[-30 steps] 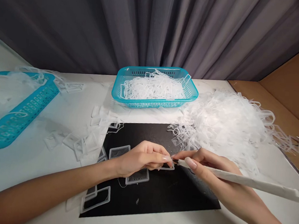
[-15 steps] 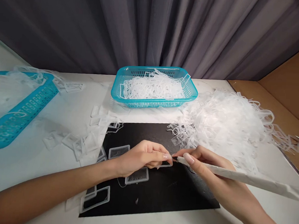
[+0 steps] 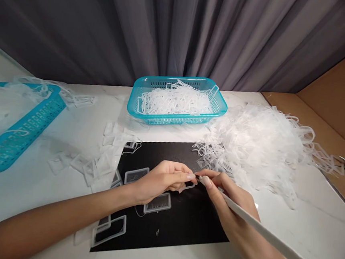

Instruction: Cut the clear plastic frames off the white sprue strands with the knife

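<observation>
My left hand [image 3: 163,182] pinches a small clear plastic frame [image 3: 189,185] just above the black mat [image 3: 182,219]. My right hand [image 3: 229,207] grips a long white-wrapped tool [image 3: 271,239] like a pen, its tip touching the frame right beside my left fingertips. Other clear rectangular frames lie on the mat, one [image 3: 158,203] under my left hand, one [image 3: 136,174] to its left and one [image 3: 109,229] at the mat's near left corner.
A turquoise basket [image 3: 139,96] of white plastic strips stands at the back centre. Another turquoise basket [image 3: 18,132] sits far left. A big heap of white plastic scraps [image 3: 258,145] lies right of the mat. Loose frames [image 3: 103,159] lie left of it. Brown cardboard [image 3: 338,103] lines the right side.
My right hand has swung the tool's rear end down towards me, so the tool now runs to the lower right. Both hands and the frame shifted slightly left and up.
</observation>
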A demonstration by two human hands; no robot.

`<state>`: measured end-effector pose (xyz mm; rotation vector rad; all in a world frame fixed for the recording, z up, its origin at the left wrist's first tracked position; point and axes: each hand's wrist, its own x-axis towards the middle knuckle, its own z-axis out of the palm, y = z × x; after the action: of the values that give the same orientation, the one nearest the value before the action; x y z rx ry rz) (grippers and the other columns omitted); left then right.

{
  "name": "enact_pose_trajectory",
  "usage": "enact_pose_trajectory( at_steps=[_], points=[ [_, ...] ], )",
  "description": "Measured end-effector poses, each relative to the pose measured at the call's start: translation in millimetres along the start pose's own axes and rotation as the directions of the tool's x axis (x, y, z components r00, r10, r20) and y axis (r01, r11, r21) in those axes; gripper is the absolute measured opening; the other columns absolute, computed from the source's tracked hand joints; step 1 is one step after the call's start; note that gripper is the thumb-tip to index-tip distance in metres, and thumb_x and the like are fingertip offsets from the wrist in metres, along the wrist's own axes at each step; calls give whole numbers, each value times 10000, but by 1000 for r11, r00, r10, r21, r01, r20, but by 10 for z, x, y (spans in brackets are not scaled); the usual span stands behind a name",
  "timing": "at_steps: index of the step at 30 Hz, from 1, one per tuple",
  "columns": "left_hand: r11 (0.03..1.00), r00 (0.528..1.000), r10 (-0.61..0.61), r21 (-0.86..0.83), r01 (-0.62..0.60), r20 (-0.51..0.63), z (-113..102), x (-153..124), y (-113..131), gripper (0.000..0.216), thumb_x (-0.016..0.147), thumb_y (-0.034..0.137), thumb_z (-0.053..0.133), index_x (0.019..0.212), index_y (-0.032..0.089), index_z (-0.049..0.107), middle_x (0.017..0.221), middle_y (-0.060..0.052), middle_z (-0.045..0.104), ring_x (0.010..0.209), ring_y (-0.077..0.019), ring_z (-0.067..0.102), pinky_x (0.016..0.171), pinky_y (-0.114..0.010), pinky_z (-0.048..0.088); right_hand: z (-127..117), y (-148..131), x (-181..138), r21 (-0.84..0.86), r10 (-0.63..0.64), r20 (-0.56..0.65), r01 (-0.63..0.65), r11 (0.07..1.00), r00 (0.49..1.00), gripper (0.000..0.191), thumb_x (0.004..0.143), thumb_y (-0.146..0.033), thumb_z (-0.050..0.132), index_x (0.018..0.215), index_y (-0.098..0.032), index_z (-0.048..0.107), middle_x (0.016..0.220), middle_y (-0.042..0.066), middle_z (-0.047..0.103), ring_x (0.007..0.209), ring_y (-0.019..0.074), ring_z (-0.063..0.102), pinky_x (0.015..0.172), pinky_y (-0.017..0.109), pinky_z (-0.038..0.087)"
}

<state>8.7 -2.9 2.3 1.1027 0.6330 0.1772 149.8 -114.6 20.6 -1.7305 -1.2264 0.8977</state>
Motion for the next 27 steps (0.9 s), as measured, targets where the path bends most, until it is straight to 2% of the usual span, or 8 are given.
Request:
enact_pose_trajectory(
  at_steps=[3,7,13,17,20,22,25,27],
  points=[
    [1000,1000,6,-6,-6,0,-3,2,-1,154,815,236,569,790,100,636,468,93,324,477,-64,243,533,-239,251,63,16,-11,-56,-7,-59,3,998,998,245,908,-396,418,808,-239,578,908,25,677,673,149,568,590,273,438],
    [1000,1000,13,1,-13,-2,-3,5,-2,134,804,221,577,778,102,631,479,85,343,482,-67,255,511,-234,236,110,50,-6,-83,-27,-89,20,996,996,277,906,-412,407,765,-230,562,1008,44,667,678,154,568,597,287,440],
    [999,1000,17,44,-16,-14,3,10,-12,135,796,240,581,748,119,616,489,69,378,499,-83,300,511,-242,227,129,73,11,-67,1,-49,-4,998,999,249,912,-410,392,859,-247,573,784,19,658,755,183,599,629,300,448],
    [999,1000,7,49,-6,-25,2,6,-3,152,795,263,591,752,120,614,499,66,382,503,-83,299,524,-244,235,115,63,-3,-52,-8,-59,5,999,998,248,907,-405,403,807,-238,558,892,25,674,734,167,600,616,295,442],
    [1000,1000,0,4,0,-27,-2,1,11,172,822,271,564,761,119,616,484,82,327,479,-69,241,531,-231,253,61,27,-15,19,-1,-72,2,1000,997,286,893,-413,434,697,-221,513,1032,34,670,761,165,609,625,289,444],
    [997,1000,12,-71,-13,-11,-8,2,18,176,847,251,527,757,125,610,464,99,258,462,-63,191,564,-228,299,3,-2,-11,105,33,-63,-26,994,997,301,881,-431,460,671,-220,507,1065,37,667,863,189,618,675,290,458],
    [979,1000,27,-200,-24,13,-20,8,27,179,867,205,480,745,136,590,465,103,198,458,-64,148,588,-227,337,-98,-22,19,218,132,-3,-128,967,991,324,856,-487,489,663,-228,523,1060,27,672,1020,224,592,809,317,463],
    [966,1000,23,-257,-18,19,-29,12,30,189,875,185,452,742,141,579,465,99,186,457,-68,136,561,-213,328,-155,-13,46,261,197,58,-205,943,979,333,846,-522,484,688,-238,556,1068,24,668,1028,234,595,877,357,447]
  ],
)
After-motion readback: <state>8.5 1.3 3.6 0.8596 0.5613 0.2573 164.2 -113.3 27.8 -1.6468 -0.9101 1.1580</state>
